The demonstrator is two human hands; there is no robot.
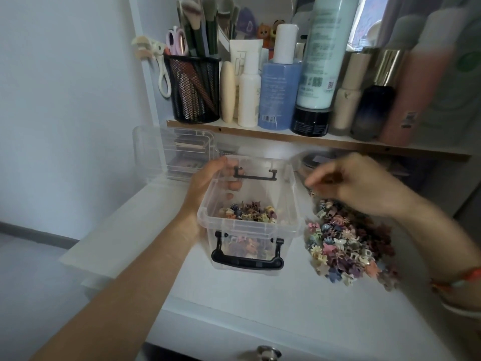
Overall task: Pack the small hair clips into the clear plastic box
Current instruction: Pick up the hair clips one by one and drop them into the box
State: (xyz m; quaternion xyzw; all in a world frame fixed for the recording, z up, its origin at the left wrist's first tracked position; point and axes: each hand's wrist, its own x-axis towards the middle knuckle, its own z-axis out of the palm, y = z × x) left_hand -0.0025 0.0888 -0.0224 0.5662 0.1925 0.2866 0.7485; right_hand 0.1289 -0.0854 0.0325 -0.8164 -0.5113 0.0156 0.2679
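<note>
A clear plastic box (289, 204) with black latch handles stands open on the white tabletop, with several small hair clips (250, 212) on its bottom. My left hand (208, 183) grips the box's left wall, fingers curled over the far left rim. A heap of many small coloured hair clips (346, 246) lies on the table just right of the box. My right hand (356, 183) hovers above the far end of that heap, blurred, fingers bunched together near the box's right rim; whether it pinches clips is unclear.
The box's clear lid (171, 152) leans at the back left. A shelf (260, 136) just behind carries bottles, tubes and a black mesh cup of brushes (194, 89). A round dark container (312, 160) sits behind the heap. The table's left edge drops off beside my forearm.
</note>
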